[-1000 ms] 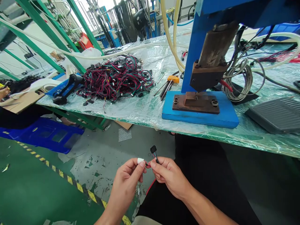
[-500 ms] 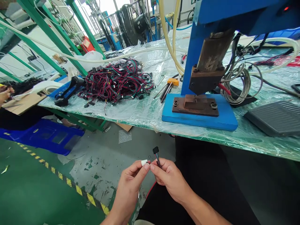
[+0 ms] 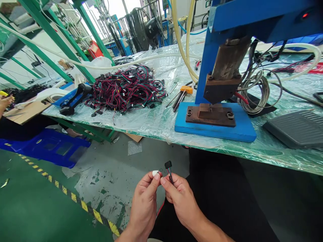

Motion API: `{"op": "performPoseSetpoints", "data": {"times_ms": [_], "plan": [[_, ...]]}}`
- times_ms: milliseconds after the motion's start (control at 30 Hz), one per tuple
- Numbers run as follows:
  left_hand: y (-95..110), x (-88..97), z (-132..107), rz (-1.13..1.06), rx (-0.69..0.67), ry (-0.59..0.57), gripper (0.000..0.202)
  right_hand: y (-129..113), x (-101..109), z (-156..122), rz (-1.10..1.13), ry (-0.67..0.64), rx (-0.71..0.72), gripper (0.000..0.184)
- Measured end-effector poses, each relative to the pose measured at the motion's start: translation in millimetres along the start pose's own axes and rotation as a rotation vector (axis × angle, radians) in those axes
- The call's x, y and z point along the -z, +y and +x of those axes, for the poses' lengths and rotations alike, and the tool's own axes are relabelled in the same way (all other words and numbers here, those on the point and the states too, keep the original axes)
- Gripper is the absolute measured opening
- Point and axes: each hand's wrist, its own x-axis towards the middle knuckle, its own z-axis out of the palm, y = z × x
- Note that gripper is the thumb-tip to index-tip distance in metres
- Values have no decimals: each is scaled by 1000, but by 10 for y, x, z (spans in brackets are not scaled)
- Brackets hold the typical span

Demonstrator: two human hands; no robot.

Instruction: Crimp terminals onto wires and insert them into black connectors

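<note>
My right hand [image 3: 182,196] is closed around a wire harness, and its black connector [image 3: 168,164] sticks up above the fingers on several thin coloured wires. Close beside it, my left hand [image 3: 145,198] pinches thumb against index finger, a white wrap covering that fingertip. A tiny dark bit shows at the left pinch, too small to name. The two thumbs nearly meet in front of my lap, below the bench edge. Between the hands, the rest of the harness is mostly hidden by the fingers.
A blue press [image 3: 215,129] stands on the plastic-covered bench [image 3: 148,122]. To its left lie an orange-handled tool [image 3: 186,89] and a large heap of wire harnesses [image 3: 126,87]. A black pedal [image 3: 295,127] rests at the right. Another person's hand [image 3: 6,101] shows far left.
My left hand has turned a little more upright and shifted slightly right. The connector in my right hand sits slightly lower. Both pinches stay closed.
</note>
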Motion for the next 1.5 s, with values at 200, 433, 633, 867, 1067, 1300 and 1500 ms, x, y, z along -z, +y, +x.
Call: {"op": "performPoseSetpoints", "data": {"times_ms": [200,433,633,867,1067,1300,1500], "plan": [[0,25,43,24,-18,6,29,14,-12,0,-22,3,10,42],[180,138,105,306,-59,-61,28,-3,66,45,-78,9,20,37],[258,113,35,879,-373,-147,14,-32,42,48,-82,-3,41,42],[245,125,32,736,-242,-124,18,-20,51,52,105,-103,-97,33],[162,224,77,357,-106,-90,16,-65,82,60,330,-153,-176,33],[150,231,100,255,-16,-118,20,-105,76,46,432,-206,-222,34],[164,219,89,253,1,-129,24,-95,91,59,404,-189,-214,29]]}}
